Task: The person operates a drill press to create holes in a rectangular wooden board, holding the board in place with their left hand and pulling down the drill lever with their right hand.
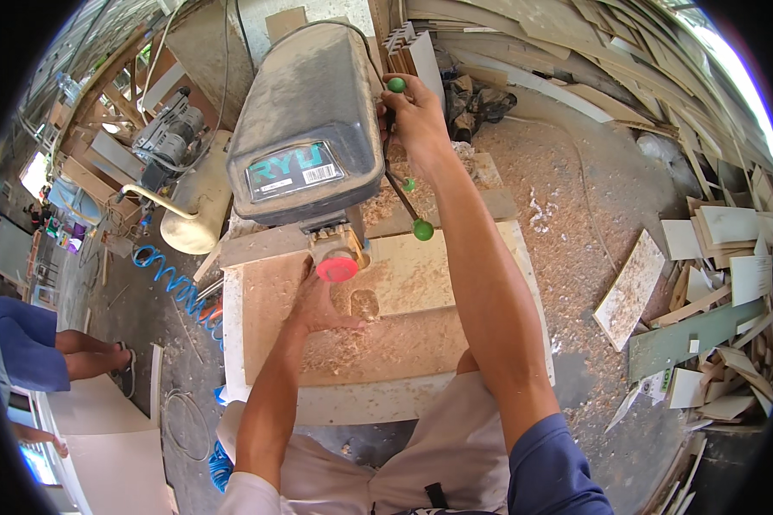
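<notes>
A dusty grey drill press (313, 120) stands in front of me, with a red button (337, 269) at its lower front. My right hand (416, 120) is closed round one of its feed levers, close to a green ball knob (395, 85). Another lever with a green knob (423, 229) points down toward me. Below the red button, my left hand (322, 307) rests on a brown board (275, 343), thumb stretched out to the right. Its other fingers are partly hidden by the machine. Beside the thumb is a round, sawdust-filled hollow (363, 304). The drill bit is hidden from view.
A pale board (412, 266) lies on the worktable (352, 412), strewn with wood shavings. Left of it are a compressor tank (196, 215) and a coiled blue hose (167, 273). Wood offcuts (730, 309) are heaped at right. Another person (39, 343) is at far left.
</notes>
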### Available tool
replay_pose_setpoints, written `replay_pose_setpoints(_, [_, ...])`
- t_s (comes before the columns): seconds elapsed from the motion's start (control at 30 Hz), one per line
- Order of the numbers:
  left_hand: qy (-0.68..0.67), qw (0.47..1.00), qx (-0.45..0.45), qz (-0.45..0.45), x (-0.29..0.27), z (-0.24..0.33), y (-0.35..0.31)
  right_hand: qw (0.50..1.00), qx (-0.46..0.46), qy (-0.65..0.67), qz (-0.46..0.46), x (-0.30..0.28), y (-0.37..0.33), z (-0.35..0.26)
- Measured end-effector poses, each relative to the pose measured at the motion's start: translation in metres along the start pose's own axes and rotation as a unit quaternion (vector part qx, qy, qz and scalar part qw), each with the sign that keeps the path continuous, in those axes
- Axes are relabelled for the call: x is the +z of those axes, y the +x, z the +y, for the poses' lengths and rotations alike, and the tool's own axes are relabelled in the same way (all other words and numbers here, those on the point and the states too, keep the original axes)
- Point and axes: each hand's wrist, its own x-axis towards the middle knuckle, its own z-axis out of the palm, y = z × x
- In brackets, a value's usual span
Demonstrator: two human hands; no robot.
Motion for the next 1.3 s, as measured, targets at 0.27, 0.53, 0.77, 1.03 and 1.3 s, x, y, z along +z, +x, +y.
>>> replay_pose_setpoints(0.27, [-0.001,0.998,0.044,0.048,0.011,-0.013,-0.001,1.000,-0.005,-0.001,0.010,0.002,-0.003,-0.001])
replay_pose_setpoints(0.53, [-0.001,0.998,0.036,0.044,0.013,-0.020,-0.002,1.000,-0.013,0.025,0.005,0.007,-0.009,-0.004])
replay_pose_setpoints(0.77, [0.067,0.996,0.047,0.035,0.002,-0.003,-0.001,0.998,-0.051,0.034,-0.001,0.005,-0.015,-0.002])
replay_pose_setpoints(1.03, [0.036,0.998,0.029,0.030,0.002,0.001,-0.003,0.997,-0.032,0.064,0.015,0.005,-0.028,-0.010])
replay_pose_setpoints(1.3, [0.013,0.999,-0.038,-0.032,-0.001,0.001,-0.004,0.998,-0.039,0.042,0.018,0.007,-0.033,-0.014])
